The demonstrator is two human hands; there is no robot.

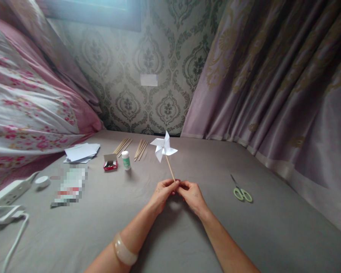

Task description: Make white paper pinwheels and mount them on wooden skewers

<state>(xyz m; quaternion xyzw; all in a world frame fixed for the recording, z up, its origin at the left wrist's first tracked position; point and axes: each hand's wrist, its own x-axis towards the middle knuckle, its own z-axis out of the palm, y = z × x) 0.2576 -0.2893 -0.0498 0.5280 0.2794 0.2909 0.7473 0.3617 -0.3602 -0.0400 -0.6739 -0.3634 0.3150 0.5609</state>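
A white paper pinwheel [166, 148] on a thin wooden stick [170, 168] stands tilted slightly left above the grey cloth [187, 242]. Its folded blades are joined at the centre by a small pin. My left hand [164, 191] pinches the lower end of the stick. Close beside it, my right hand [192, 193] has its fingers closed at the same lower end. The two hands' fingertips meet there, hiding the stick's bottom tip.
Green-handled scissors [243, 194] lie to the right. Further back are a white bottle [126, 160], an open red box [110, 163], two groups of sticks [141, 149] and stacked paper [82, 152]. A power strip [11, 193] and a white cable [17, 239] lie left.
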